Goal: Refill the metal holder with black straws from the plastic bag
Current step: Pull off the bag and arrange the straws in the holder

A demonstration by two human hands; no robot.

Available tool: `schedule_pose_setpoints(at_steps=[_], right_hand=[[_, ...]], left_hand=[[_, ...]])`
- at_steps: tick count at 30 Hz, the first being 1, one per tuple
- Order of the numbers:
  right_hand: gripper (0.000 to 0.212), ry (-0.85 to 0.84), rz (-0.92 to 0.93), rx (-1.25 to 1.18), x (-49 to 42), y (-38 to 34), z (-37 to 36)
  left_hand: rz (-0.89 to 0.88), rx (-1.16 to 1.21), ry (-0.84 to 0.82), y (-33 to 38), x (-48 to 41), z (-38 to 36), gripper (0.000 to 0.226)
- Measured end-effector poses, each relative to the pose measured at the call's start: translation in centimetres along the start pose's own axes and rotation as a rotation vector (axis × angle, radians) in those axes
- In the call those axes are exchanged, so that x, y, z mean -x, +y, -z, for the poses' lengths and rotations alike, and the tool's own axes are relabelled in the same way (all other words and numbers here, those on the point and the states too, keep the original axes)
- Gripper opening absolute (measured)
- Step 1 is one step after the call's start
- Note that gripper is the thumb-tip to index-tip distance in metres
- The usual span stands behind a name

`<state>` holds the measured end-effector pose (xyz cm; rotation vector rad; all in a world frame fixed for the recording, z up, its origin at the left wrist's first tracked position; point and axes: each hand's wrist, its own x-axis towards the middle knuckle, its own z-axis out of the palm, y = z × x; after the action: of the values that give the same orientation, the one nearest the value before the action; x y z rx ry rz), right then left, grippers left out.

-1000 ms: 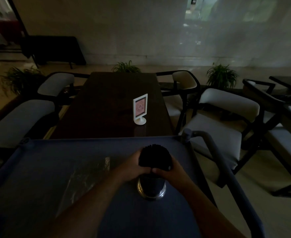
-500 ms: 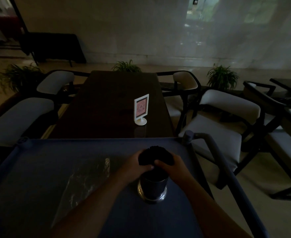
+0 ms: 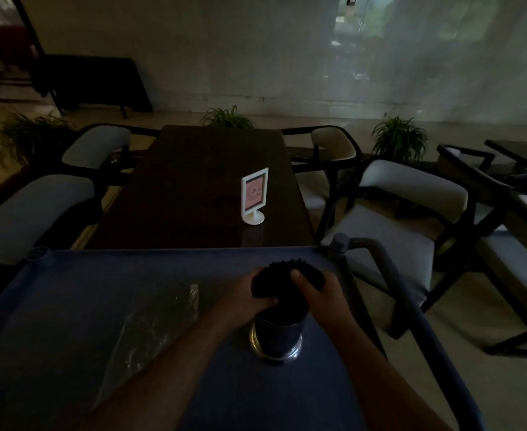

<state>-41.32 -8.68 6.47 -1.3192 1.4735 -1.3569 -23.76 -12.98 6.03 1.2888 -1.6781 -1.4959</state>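
Observation:
A shiny metal holder (image 3: 276, 339) stands upright on the blue cart top (image 3: 69, 300). A thick bundle of black straws (image 3: 287, 276) sticks out of its mouth, leaning a little away from me. My left hand (image 3: 245, 298) wraps the bundle's left side and my right hand (image 3: 321, 295) wraps its right side, thumb on top. The lower ends of the straws are hidden inside the holder. A clear plastic bag (image 3: 156, 321) lies flat on the cart to the left, apart from both hands.
The cart's grey handle bar (image 3: 389, 275) runs along its right side. Beyond the cart is a dark wooden table (image 3: 193, 188) with a white sign stand (image 3: 254, 195). Cushioned chairs (image 3: 405, 213) flank the table, and potted plants stand behind.
Both hands have lowered the straw bundle further into the holder, and it now leans slightly away. The bag has not moved.

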Motion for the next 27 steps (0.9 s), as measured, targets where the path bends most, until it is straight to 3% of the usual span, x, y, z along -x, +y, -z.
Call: schedule_pose_setpoints(at_steps=[5,8,11,18,23,27], right_hand=[[0.008,0.081,0.012,0.02,-0.4,-0.8,0.0],[0.016,0.141,0.01,-0.009,-0.6,-1.5,-0.2],[0.005,0.2,0.025,-0.077,-1.0,-3.0,-0.1],[0.008,0.242,0.097,-0.063,-2.0,-6.9,-0.1],[0.007,0.271,0.137,-0.113,-1.6,-10.9,0.5],[0.013,0.35,0.22,-0.093,-0.5,-14.9,1.4]], left_hand=[[-0.032,-0.004,0.023,0.5,0.4,-0.1,0.055],[-0.037,-0.023,0.013,0.9,0.6,0.0,0.058],[-0.03,0.001,0.004,1.3,0.9,0.7,0.062],[-0.019,0.031,-0.06,2.7,2.0,1.5,0.07],[-0.085,-0.139,-0.024,3.6,2.9,1.7,0.072],[-0.143,-0.061,0.021,4.9,3.6,2.7,0.069]])
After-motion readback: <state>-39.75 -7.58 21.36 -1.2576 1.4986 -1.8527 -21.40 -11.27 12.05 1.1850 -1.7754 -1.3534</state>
